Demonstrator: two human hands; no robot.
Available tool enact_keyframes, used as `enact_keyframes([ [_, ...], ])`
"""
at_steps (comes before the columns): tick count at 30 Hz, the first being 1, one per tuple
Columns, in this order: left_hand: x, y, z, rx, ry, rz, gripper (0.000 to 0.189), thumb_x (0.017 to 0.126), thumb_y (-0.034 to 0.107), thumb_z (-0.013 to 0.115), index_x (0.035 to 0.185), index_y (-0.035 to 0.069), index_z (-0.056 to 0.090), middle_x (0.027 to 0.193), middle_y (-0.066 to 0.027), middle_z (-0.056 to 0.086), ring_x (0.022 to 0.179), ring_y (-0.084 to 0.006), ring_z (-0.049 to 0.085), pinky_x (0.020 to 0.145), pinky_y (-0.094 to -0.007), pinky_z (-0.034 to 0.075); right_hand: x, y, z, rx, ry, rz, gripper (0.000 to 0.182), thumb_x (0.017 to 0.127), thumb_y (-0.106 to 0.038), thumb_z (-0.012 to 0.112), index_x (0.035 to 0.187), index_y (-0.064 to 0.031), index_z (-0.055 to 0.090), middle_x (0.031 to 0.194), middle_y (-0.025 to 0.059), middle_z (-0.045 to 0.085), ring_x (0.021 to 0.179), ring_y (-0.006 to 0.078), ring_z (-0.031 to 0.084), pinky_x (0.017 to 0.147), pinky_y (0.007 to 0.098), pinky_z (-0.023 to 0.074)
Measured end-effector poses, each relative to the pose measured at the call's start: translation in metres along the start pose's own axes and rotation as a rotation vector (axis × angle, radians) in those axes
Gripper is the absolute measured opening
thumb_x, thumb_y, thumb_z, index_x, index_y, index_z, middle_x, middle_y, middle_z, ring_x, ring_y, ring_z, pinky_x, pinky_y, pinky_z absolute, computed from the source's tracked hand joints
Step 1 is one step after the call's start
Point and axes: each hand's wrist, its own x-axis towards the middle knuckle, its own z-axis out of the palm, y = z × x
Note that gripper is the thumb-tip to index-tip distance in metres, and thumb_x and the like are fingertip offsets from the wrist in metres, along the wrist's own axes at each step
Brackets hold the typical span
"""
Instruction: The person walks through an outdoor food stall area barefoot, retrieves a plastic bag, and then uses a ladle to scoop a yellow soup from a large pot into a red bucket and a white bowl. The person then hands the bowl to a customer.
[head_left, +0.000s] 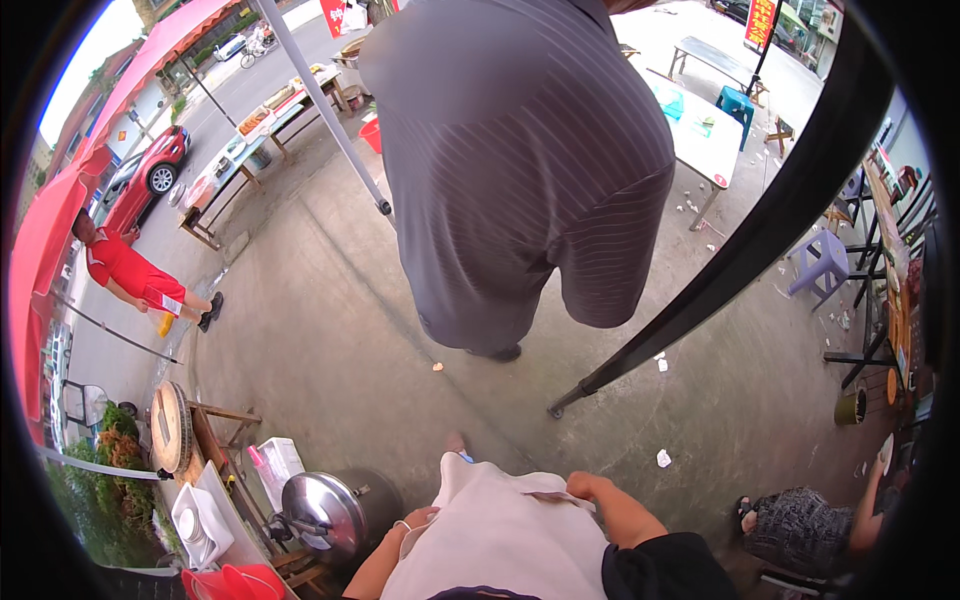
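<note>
A pale apron (502, 525) covers the front of my body at the bottom of the view. My left hand (420, 516) rests at the apron's edge on the left side, with a light band around the wrist; whether it grips the cloth is unclear. On the right side, my right hand (581, 486) touches the apron near a folded edge, its fingers largely hidden. Beside the left arm stands a large steel pot with a shiny lid (324, 510). Directly ahead, a person in a grey striped shirt (517, 172) fills the upper middle.
A black pole (675, 307) slants down to the concrete floor on the right. At left are a round wooden board (171, 427) and a white tray of dishes (225, 534). A person in red (135, 266) stands farther left; another person's patterned skirt (802, 525) shows lower right.
</note>
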Motion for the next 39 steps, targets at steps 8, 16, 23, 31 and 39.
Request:
enact_keyframes([
  [8,0.068,-0.013,-0.158,0.359,0.102,-0.034,0.026,0.08,0.025,0.057,0.099,0.014,0.071,0.092,-0.0165,0.067,0.086,-0.0363,0.065,0.077,-0.0437,0.053,0.019,-0.113,-0.056,0.127,0.281,0.112,0.029,0.069,-0.023,0.069,0.085,0.0018,0.069,0.083,0.0182,0.068,0.067,0.0303,0.068,0.059,0.0409,0.056],
  [16,0.162,0.002,-0.243,0.575,-0.049,0.093,0.017,0.073,0.024,0.061,0.082,0.016,0.073,0.087,-0.015,0.068,0.08,-0.0338,0.066,0.076,-0.0419,0.053,-0.001,-0.177,-0.105,0.254,0.469,0.219,0.031,0.08,-0.012,0.052,0.105,-0.0001,0.065,0.112,0.0215,0.061,0.105,0.037,0.059,0.087,0.0456,0.0479],
  [23,0.223,0.108,-0.345,0.554,0.059,0.055,0.01,0.068,0.024,0.07,0.07,0.015,0.073,0.075,-0.0112,0.069,0.072,-0.0292,0.067,0.073,-0.0379,0.054,0.037,-0.176,-0.183,0.326,0.493,0.232,0.029,0.077,-0.018,0.054,0.1,-0.0063,0.068,0.113,0.0219,0.061,0.105,0.0391,0.058,0.088,0.0476,0.0465],
  [31,0.276,0.205,-0.45,0.551,0.151,0.068,0.011,0.076,0.018,0.062,0.078,0.012,0.071,0.082,-0.0141,0.068,0.079,-0.0324,0.066,0.077,-0.041,0.052,0.043,-0.196,-0.305,0.374,0.433,0.13,0.03,0.078,-0.019,0.054,0.101,-0.0048,0.067,0.108,0.0216,0.063,0.103,0.038,0.06,0.085,0.0444,0.0469],
  [39,0.395,0.261,-0.531,0.737,0.015,-0.004,0.024,0.085,0.024,0.051,0.093,0.009,0.068,0.098,-0.018,0.067,0.089,-0.036,0.065,0.079,-0.0423,0.051,0.103,-0.191,-0.417,0.802,0.364,0.051,0.028,0.08,-0.023,0.052,0.075,-0.0013,0.069,0.077,0.0075,0.065,0.069,0.0157,0.056,0.068,0.0337,0.0446],
])
